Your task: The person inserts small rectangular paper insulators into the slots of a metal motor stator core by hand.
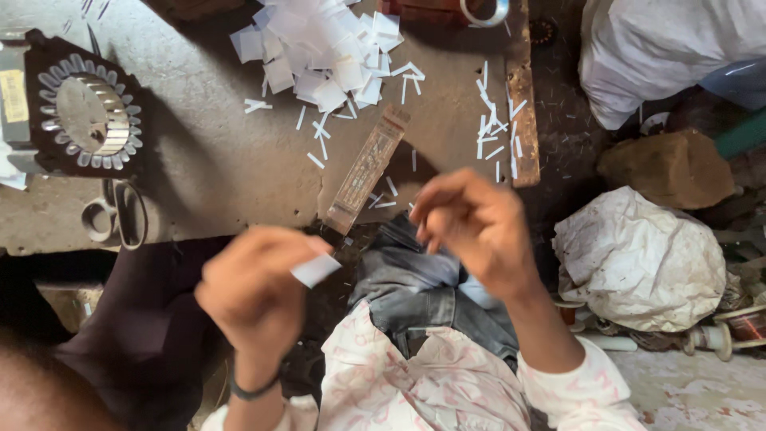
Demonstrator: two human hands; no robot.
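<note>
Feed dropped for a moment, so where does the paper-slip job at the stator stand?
Done: a heap of cut slips and thin strips lies on the bench, and some stator slots already look lined in white. In hand: the left hand pinches one slip; the right hand hangs beside it, its grip blurred. Left: the heap of loose slips; how many slots are unlined I cannot tell. Scissors lie idle.

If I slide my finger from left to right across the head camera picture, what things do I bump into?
Round slotted metal part → scissors → left hand holding a white paper piece → wooden ruler-like strip → right hand → crumpled white sack.
</note>
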